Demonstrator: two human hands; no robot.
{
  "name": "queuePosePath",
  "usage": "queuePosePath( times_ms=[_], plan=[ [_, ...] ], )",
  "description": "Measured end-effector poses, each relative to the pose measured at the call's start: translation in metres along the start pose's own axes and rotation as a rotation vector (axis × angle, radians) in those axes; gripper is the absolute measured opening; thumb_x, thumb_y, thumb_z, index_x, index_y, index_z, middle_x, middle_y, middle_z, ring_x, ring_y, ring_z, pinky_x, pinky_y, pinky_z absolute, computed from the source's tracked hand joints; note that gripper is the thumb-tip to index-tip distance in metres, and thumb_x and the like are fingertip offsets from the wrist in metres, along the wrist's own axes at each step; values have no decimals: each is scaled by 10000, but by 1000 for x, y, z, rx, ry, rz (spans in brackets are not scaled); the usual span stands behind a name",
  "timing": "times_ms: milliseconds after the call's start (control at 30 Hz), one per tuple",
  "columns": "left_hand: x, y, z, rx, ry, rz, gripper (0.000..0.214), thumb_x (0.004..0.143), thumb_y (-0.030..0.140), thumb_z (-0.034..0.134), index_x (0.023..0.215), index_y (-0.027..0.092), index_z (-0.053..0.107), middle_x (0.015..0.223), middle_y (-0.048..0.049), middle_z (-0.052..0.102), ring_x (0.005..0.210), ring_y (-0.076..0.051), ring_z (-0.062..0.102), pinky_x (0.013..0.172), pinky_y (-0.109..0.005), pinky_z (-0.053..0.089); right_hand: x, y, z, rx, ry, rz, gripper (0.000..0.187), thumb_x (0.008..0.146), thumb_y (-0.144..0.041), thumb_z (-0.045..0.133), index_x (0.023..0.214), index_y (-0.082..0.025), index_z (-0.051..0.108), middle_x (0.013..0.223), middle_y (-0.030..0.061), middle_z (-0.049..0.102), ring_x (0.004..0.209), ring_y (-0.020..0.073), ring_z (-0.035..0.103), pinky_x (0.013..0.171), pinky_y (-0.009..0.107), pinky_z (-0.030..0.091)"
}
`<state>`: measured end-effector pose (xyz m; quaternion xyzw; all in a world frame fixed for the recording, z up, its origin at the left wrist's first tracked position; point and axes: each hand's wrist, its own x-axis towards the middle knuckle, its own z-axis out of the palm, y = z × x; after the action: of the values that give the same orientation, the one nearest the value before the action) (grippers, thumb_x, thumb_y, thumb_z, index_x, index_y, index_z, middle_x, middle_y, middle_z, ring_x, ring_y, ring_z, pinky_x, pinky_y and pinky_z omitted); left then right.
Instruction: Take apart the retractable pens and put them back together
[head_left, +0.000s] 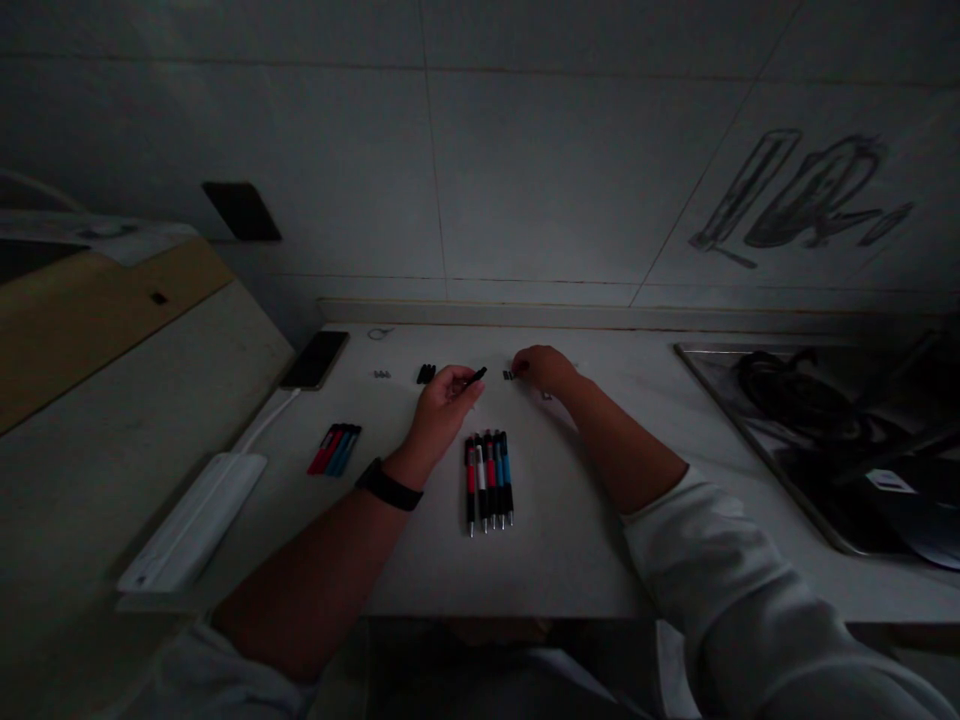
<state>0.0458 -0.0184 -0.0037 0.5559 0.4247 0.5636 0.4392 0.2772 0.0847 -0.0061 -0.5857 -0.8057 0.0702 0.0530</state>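
Note:
My left hand point(444, 402) is closed around a short black pen part point(475, 377) that points up and to the right. Bent over a small group of tiny black pieces point(508, 375), my right hand point(543, 370) has its fingers pinched together. Whether anything sits between those fingertips is hidden. Several assembled click pens point(491, 480) in red, white and blue lie side by side below my hands, tips toward me. Left of my left hand are several black tube-like parts point(426, 374) and small pale pieces point(382, 375). Red and blue pen barrels point(334, 450) lie farther left.
A phone point(320, 360) with a cable to a white power strip point(193, 520) lies at the left. Beside them stands a large box-like panel point(135, 360). A gas stove point(825, 440) occupies the right, and a tiled wall point(540, 180) closes off the back.

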Motion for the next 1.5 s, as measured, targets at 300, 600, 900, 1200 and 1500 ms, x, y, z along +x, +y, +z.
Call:
queuePosePath(
  times_ms=[300,600,900,1200,1500],
  plan=[
    [0,1,0,-11,-14,-10,235,819,341,778,984,195,697,968,-43,719,881,-166,663,814,-295,525,-1,-3,2,63,17,16,248,893,-163,699,1120,-236,766,1119,81,779,1041,233,713,894,303,512],
    [0,1,0,-18,-1,-5,246,816,353,777,990,197,698,981,-43,721,894,-168,662,803,-288,526,-3,-5,4,74,54,0,249,902,-180,670,1129,-235,755,1127,75,777,1035,224,702,879,292,505],
    [1,5,-2,-26,20,-10,247,820,349,781,994,197,693,984,-48,711,889,-167,650,814,-293,515,-5,-11,2,65,53,-7,253,905,-164,666,1131,-235,753,1156,90,770,1061,231,696,895,298,495],
    [5,4,-7,-48,47,8,258,815,346,779,1001,193,685,1020,-58,712,945,-178,657,886,-319,512,-5,-13,1,71,49,-7,236,920,-178,643,1122,-221,757,1144,95,765,1048,234,683,893,303,487],
    [6,5,-6,-63,53,-4,272,808,352,782,1002,192,679,1009,-56,706,922,-176,651,857,-312,515,-14,-24,-3,82,56,-107,306,975,-251,600,1240,-219,751,1172,115,716,1048,218,671,953,295,478]
  ],
)
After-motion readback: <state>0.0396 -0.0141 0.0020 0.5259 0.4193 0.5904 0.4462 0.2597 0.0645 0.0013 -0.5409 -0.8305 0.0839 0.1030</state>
